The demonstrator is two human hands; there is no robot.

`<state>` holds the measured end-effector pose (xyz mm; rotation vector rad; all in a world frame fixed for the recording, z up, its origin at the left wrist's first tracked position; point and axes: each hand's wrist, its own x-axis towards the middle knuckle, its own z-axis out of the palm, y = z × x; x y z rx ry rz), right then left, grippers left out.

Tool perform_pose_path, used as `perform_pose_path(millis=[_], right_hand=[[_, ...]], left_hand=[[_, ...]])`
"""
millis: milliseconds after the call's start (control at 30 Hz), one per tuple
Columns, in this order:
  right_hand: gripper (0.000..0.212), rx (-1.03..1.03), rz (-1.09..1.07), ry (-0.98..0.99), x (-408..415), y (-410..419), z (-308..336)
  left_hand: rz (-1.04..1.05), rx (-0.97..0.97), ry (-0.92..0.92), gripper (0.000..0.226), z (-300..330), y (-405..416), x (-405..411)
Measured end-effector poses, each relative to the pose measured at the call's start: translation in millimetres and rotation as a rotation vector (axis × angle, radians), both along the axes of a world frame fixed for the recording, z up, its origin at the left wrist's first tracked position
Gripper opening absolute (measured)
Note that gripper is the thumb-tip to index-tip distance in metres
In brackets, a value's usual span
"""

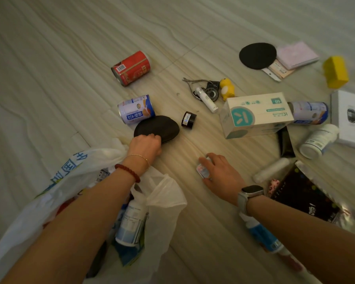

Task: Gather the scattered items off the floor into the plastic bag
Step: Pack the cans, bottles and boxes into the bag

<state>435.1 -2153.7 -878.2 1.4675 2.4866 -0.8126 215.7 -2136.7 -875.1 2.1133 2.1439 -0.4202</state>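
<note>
A white plastic bag (pixel 49 193) with blue print lies open at the lower left, with a white bottle (pixel 131 222) and other items inside. My left hand (pixel 145 146) reaches past the bag and grips the near edge of a black oval pouch (pixel 160 126) on the floor. My right hand (pixel 221 173) is closed over a small white case (pixel 202 170) lying on the floor. A blue-and-white can (pixel 135 109) lies just behind the pouch, a small black jar (pixel 188 119) to its right, and a red can (pixel 131 67) farther back.
More items are scattered to the right: a white-and-teal box (pixel 254 113), a yellow toy (pixel 226 88), a white tube (pixel 206 99), a black disc (pixel 257 55), a yellow block (pixel 335 71), a second blue can (pixel 308 112), a white bottle (pixel 318 140) and a dark packet (pixel 303 193).
</note>
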Motion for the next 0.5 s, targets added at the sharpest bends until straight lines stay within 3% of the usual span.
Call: perform_pose_path(millis=[100, 233, 367, 500], right_hand=[[0.047, -0.067, -0.001, 0.032, 3, 2, 3], [0.054, -0.083, -0.164, 0.149, 1, 4, 20], [0.058, -0.088, -0.299, 0.442, -25, -3, 65], [0.04, -0.077, -0.343, 0.714, -56, -24, 106]], left_hand=[[0.127, 0.059, -0.178, 0.027, 13, -6, -6], [0.342, 0.37, -0.485, 0.024, 38, -24, -15], [0.393, 0.583, -0.759, 0.025, 84, -55, -28], [0.473, 0.642, -0.974, 0.014, 123, -106, -47]])
